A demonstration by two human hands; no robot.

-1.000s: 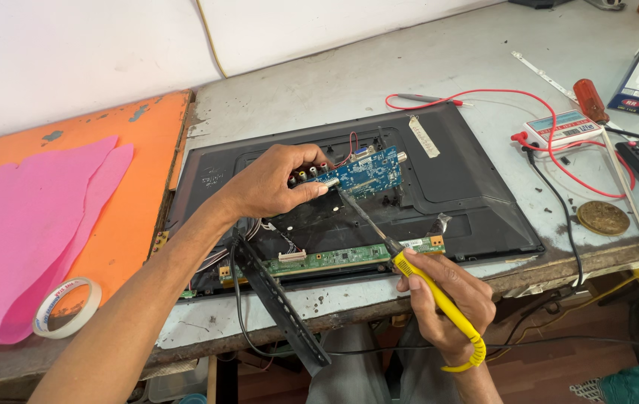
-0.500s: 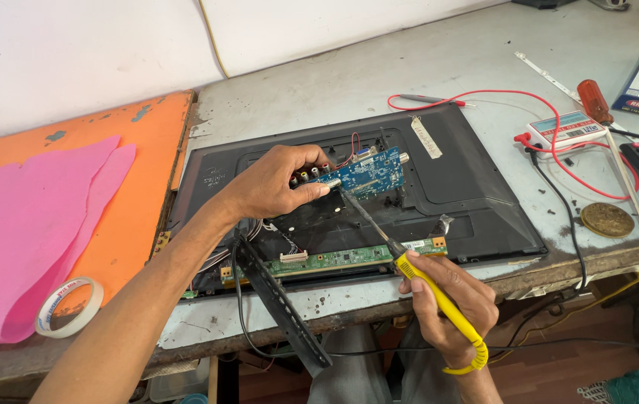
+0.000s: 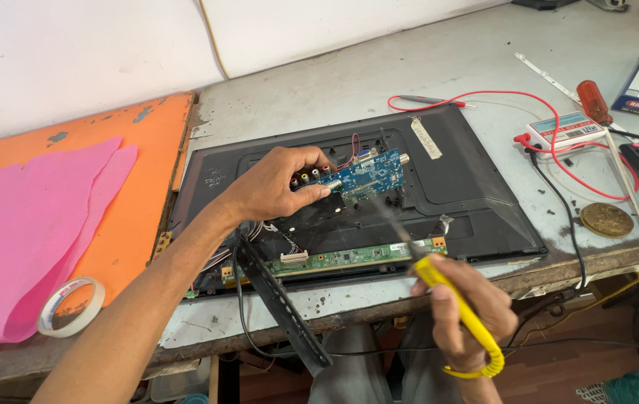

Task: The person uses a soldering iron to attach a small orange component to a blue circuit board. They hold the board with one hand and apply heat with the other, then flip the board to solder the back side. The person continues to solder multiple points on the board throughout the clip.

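Right now my left hand (image 3: 278, 187) is clamped on the left end of the blue circuit board (image 3: 364, 174), fingers and thumb pinching its edge, holding it tilted just above the black television back panel (image 3: 454, 187). My right hand (image 3: 465, 310), out past the near edge of that panel, is clenched around the yellow-handled soldering iron (image 3: 454, 307), whose dark shaft slants up across the panel so the tip meets the blue board's lower edge. Along the panel's near edge I see a narrow green strip board (image 3: 349, 259), and a black bracket (image 3: 278, 303) juts off the panel's near left. Right of the panel, on the grey surface (image 3: 319, 82), sit a small meter (image 3: 566, 129) with red wire (image 3: 484, 96), a red-handled screwdriver (image 3: 595, 102) and a round brass disc (image 3: 606, 220). Left of the panel lies an orange board (image 3: 132, 127) with pink sheets (image 3: 28, 224) and a tape roll (image 3: 70, 307).
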